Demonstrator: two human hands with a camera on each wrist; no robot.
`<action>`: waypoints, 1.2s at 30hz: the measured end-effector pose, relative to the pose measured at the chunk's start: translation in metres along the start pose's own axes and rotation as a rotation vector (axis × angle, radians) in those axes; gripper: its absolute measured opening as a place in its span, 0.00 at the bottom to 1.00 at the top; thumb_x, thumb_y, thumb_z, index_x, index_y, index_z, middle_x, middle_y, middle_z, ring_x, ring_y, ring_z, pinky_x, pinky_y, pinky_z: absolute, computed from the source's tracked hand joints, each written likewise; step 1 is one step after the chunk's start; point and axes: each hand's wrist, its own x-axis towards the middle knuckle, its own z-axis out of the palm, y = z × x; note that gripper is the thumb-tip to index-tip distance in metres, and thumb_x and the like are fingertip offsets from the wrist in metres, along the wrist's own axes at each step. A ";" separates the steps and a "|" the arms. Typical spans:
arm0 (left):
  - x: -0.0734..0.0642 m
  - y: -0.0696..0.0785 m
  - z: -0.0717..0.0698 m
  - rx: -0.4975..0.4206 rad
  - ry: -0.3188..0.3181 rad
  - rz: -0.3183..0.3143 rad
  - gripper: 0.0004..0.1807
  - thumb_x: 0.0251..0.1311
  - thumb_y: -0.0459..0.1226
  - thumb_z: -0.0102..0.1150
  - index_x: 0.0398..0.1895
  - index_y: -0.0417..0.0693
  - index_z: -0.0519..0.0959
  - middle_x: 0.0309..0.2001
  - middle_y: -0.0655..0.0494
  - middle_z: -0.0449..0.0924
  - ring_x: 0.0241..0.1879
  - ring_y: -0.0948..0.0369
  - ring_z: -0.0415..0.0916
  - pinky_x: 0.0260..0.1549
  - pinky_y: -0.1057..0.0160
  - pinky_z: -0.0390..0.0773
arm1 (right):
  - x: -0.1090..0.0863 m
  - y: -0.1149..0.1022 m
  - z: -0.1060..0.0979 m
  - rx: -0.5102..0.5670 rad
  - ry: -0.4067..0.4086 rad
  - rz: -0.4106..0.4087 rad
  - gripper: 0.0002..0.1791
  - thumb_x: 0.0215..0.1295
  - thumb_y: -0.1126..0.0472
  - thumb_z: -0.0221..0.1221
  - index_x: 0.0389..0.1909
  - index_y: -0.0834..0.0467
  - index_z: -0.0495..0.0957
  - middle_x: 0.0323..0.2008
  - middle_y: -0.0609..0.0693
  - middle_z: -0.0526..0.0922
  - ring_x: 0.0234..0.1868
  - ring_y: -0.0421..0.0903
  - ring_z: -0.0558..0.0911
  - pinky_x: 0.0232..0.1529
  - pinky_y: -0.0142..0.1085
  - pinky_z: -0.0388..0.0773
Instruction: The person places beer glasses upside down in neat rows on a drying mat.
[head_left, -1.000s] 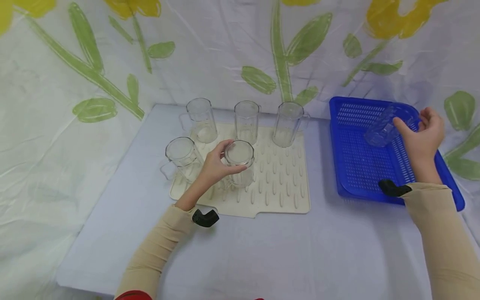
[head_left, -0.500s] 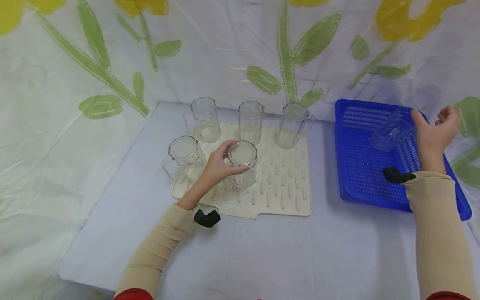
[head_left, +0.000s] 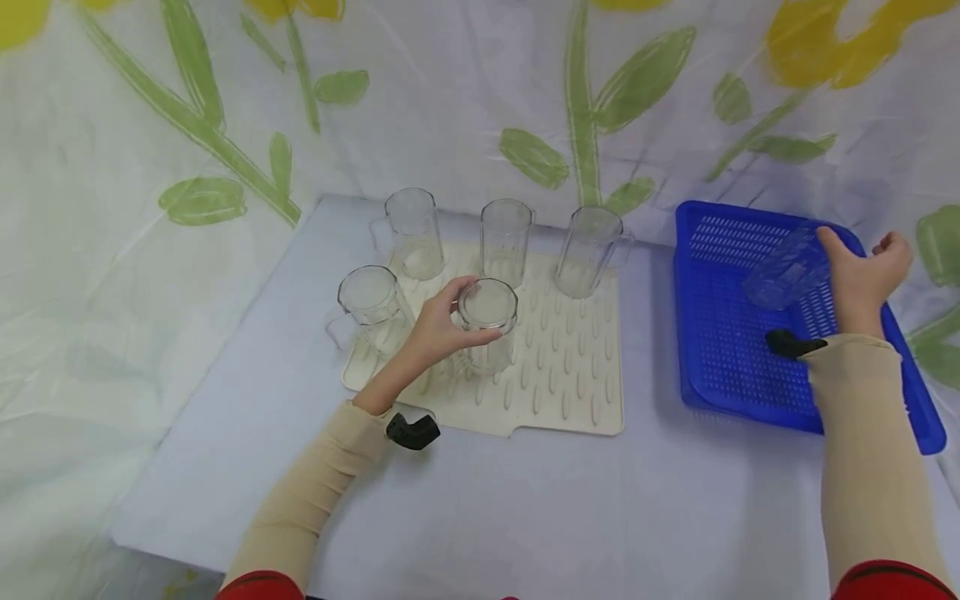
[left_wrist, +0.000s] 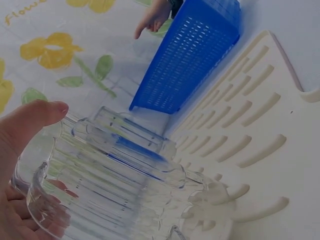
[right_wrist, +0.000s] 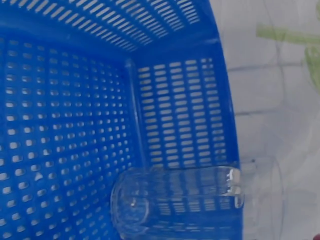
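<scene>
My left hand [head_left: 442, 329] holds a clear glass mug [head_left: 491, 307] near its top end, thumb on one side and fingers round the other. In the left wrist view this ribbed glass mug [left_wrist: 110, 175] has its far end down at the ridges of the cream drying mat [head_left: 558, 367]. My right hand [head_left: 870, 279] is over the right side of the blue basket [head_left: 701, 387], thumb extended and fingers loosely bent. Just beside the thumb, another glass mug [right_wrist: 175, 200] leans in the basket against its side wall. No fingers wrap that mug in the right wrist view.
Several more glass mugs stand on the mat: one at front left [head_left: 371, 304], with a back row of a left mug [head_left: 416, 237], a middle mug [head_left: 506, 242] and a right mug [head_left: 588, 250]. A flower-painted sheet [head_left: 450, 100] hangs behind the white table [head_left: 600, 508].
My right hand, earlier spread about the leaning mug's rim, has shifted right with its fingers off it. My left hand keeps hold of its mug. The head view has shifted slightly.
</scene>
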 end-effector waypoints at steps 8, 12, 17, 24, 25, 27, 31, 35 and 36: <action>0.002 0.003 -0.003 -0.015 -0.014 -0.030 0.44 0.39 0.41 0.72 0.61 0.39 0.62 0.56 0.47 0.66 0.55 0.56 0.64 0.53 0.58 0.64 | 0.011 0.005 0.006 -0.055 -0.002 -0.005 0.46 0.48 0.38 0.59 0.65 0.54 0.51 0.61 0.46 0.53 0.59 0.39 0.53 0.60 0.29 0.48; 0.001 0.003 -0.001 -0.019 -0.020 -0.041 0.44 0.39 0.41 0.71 0.61 0.40 0.61 0.57 0.48 0.66 0.55 0.56 0.63 0.53 0.58 0.63 | 0.014 0.006 0.009 -0.046 -0.053 0.016 0.51 0.46 0.38 0.61 0.66 0.55 0.49 0.62 0.49 0.51 0.60 0.40 0.51 0.60 0.27 0.46; 0.001 0.002 0.000 -0.036 -0.021 -0.031 0.44 0.40 0.40 0.72 0.62 0.40 0.61 0.57 0.47 0.65 0.56 0.55 0.63 0.54 0.57 0.62 | 0.017 0.007 0.013 -0.038 -0.078 0.044 0.54 0.46 0.38 0.60 0.68 0.56 0.44 0.66 0.51 0.46 0.65 0.41 0.46 0.61 0.27 0.42; -0.001 0.021 -0.002 -0.042 -0.022 -0.024 0.42 0.41 0.34 0.70 0.61 0.34 0.60 0.57 0.41 0.65 0.56 0.51 0.62 0.55 0.56 0.62 | 0.017 0.004 0.010 -0.078 -0.119 0.082 0.56 0.47 0.38 0.59 0.68 0.58 0.39 0.67 0.53 0.43 0.66 0.44 0.43 0.62 0.29 0.42; -0.002 0.021 -0.002 -0.036 -0.018 -0.023 0.42 0.41 0.34 0.70 0.61 0.34 0.61 0.56 0.42 0.65 0.56 0.52 0.63 0.54 0.56 0.62 | 0.018 0.003 0.010 -0.082 -0.124 0.081 0.55 0.47 0.38 0.59 0.68 0.58 0.40 0.66 0.53 0.45 0.66 0.44 0.45 0.62 0.30 0.43; -0.001 0.015 -0.002 -0.025 -0.006 -0.014 0.42 0.40 0.37 0.71 0.61 0.37 0.61 0.56 0.45 0.66 0.55 0.54 0.64 0.53 0.58 0.63 | 0.019 0.002 0.012 -0.088 -0.124 0.071 0.54 0.46 0.38 0.59 0.68 0.58 0.43 0.65 0.53 0.50 0.64 0.44 0.49 0.62 0.30 0.46; 0.001 0.004 -0.002 -0.012 0.009 -0.023 0.43 0.39 0.40 0.71 0.61 0.41 0.62 0.56 0.49 0.66 0.54 0.57 0.64 0.52 0.59 0.64 | 0.019 0.005 0.017 -0.108 -0.080 0.039 0.50 0.44 0.38 0.61 0.65 0.58 0.52 0.55 0.45 0.60 0.56 0.41 0.59 0.59 0.30 0.53; -0.002 0.002 -0.001 -0.028 -0.007 -0.039 0.44 0.39 0.40 0.72 0.61 0.41 0.62 0.56 0.48 0.66 0.54 0.56 0.64 0.53 0.56 0.63 | 0.015 0.014 0.019 -0.108 -0.041 0.057 0.49 0.44 0.39 0.62 0.64 0.57 0.54 0.54 0.44 0.61 0.53 0.39 0.59 0.58 0.29 0.54; -0.002 0.002 -0.001 -0.027 -0.011 -0.038 0.44 0.39 0.40 0.72 0.61 0.41 0.62 0.56 0.48 0.66 0.54 0.56 0.64 0.53 0.56 0.63 | 0.014 0.015 0.019 -0.109 -0.039 0.065 0.49 0.44 0.39 0.62 0.64 0.57 0.54 0.55 0.45 0.60 0.54 0.40 0.59 0.58 0.29 0.53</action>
